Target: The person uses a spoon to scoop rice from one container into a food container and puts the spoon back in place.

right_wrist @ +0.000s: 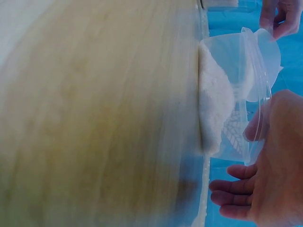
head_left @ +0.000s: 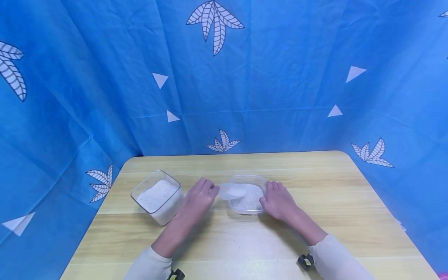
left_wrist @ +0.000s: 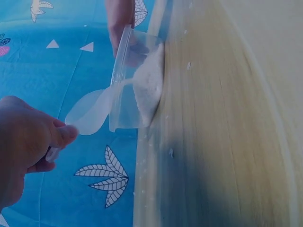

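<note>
My left hand [head_left: 201,194] grips the handle of a translucent white plastic scoop [head_left: 228,191]. The scoop is tipped over a clear plastic container [head_left: 246,212], and in the left wrist view a thin white stream [left_wrist: 127,82] runs from its lip. Inside, white rice-like grains [left_wrist: 149,85] slope up toward the far side. My right hand [head_left: 280,202] holds the container's right rim, its thumb [right_wrist: 254,128] at the inner side and the fingers outside. The container stands on the wooden table.
Left of my left forearm, a taller clear square bin [head_left: 164,216] holds more white grains [head_left: 157,194]. Stray grains [left_wrist: 171,152] lie on the wooden table [head_left: 315,171]. A blue patterned cloth [head_left: 280,77] hangs behind the table's far edge.
</note>
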